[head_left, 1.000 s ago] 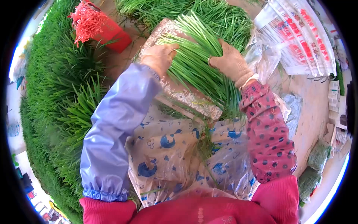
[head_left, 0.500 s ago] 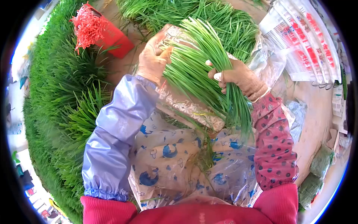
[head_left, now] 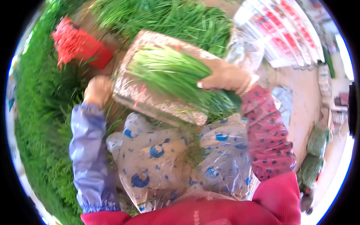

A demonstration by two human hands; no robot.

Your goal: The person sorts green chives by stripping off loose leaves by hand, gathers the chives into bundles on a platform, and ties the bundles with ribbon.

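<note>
Gripping the green bunch (head_left: 165,65) across the speckled block (head_left: 125,84) with the right hand (head_left: 225,77), presumably against splaying; holding the left hand (head_left: 98,90) apart, too blurred to tell if closed.

Mostly green and red, with touches of blue and white.
The bunch of stalks (head_left: 165,69) fades from deep green at right to pale yellow-green at left; the far heap (head_left: 165,24) is bright green. The left sleeve (head_left: 88,150) is lavender-blue, the right sleeve (head_left: 267,131) red with dark dots, the right glove (head_left: 228,77) tan. Blue whale-like prints mark the near plastic sheet (head_left: 161,172).
</note>
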